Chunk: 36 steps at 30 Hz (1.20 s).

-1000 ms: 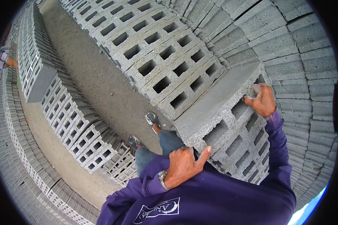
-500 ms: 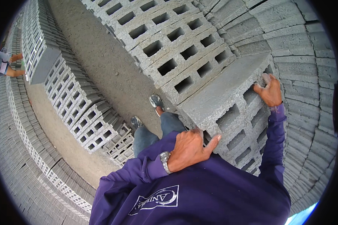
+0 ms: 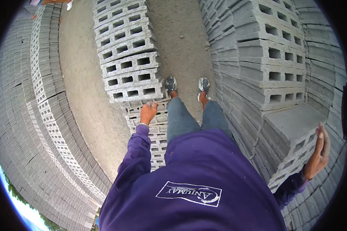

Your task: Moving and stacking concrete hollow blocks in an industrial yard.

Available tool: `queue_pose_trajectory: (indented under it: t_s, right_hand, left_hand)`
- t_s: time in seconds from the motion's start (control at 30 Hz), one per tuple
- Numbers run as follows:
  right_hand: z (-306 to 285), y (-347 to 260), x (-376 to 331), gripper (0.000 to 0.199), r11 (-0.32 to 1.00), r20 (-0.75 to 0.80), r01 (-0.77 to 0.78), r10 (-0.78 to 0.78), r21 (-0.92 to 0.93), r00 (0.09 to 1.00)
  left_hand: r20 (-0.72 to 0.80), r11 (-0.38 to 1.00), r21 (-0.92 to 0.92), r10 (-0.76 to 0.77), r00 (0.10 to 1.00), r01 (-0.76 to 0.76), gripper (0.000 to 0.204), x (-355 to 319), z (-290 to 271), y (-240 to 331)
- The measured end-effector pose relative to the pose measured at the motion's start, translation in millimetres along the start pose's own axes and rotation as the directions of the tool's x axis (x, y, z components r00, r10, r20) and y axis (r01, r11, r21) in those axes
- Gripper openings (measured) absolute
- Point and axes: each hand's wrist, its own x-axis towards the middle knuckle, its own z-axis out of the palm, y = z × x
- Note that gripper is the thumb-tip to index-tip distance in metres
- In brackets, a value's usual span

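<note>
My left hand [image 3: 148, 113] is over the low row of grey hollow concrete blocks [image 3: 158, 143] beside my left leg. Its fingers are loosely bent, and I see nothing held in them. At the right, my right hand [image 3: 318, 153] is raised with fingers stretched upward and nothing in it. It is close to the hollow block [image 3: 293, 122] at the stepped-down end of the right-hand stack; whether it touches that block I cannot tell.
Taller stacks of hollow blocks stand ahead on the left [image 3: 129, 57] and right [image 3: 275, 65]. My feet are on a dirt strip [image 3: 181, 42] between them. Long block rows [image 3: 46, 115] curve along the far left past another dirt path [image 3: 81, 73]. Another person's leg [image 3: 54, 2] shows at the upper left.
My view and body have turned, and the right-hand stack now lies farther right. My right hand has come off the block's hollow edge; my left hand has moved away from my belly toward the low row.
</note>
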Motion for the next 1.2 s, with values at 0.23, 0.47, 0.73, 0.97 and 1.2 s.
queue_pose_trajectory:
  t_s: [0.23, 0.47, 0.73, 0.97, 1.2]
  right_hand:
    - [355.3, -88.0, -120.3, 0.021, 0.951, 0.803, 0.064, -0.291, 0.304, 0.521]
    - [599.9, -97.9, -296.6, 0.053, 0.980, 0.961, 0.132, -0.176, 0.150, 0.212]
    - [685.2, -107.8, -355.3, 0.071, 0.933, 0.956, 0.308, 0.101, -0.188, 0.275]
    - [658.8, -47.4, -347.6, 0.058, 0.975, 0.857, 0.149, 0.065, -0.163, 0.512]
    - [531.9, -61.4, -254.9, 0.048, 0.928, 0.929, 0.314, 0.078, -0.200, 0.362]
  left_hand:
    - [-0.448, 0.904, -0.203, -0.427, 0.786, 0.375, 0.060, 77.2, -92.6, -207.2]
    - [-0.169, 0.943, -0.091, -0.332, 0.928, 0.321, 0.066, 179.5, -116.3, -280.0]
    - [-0.202, 0.901, -0.265, -0.401, 0.894, 0.344, 0.046, 180.6, -94.0, -302.7]
    - [-0.366, 0.851, -0.169, -0.523, 0.770, 0.497, 0.052, 49.7, -67.7, -209.9]
    - [-0.273, 0.746, -0.412, -0.649, 0.710, 0.523, 0.043, -54.3, -55.8, -101.6]
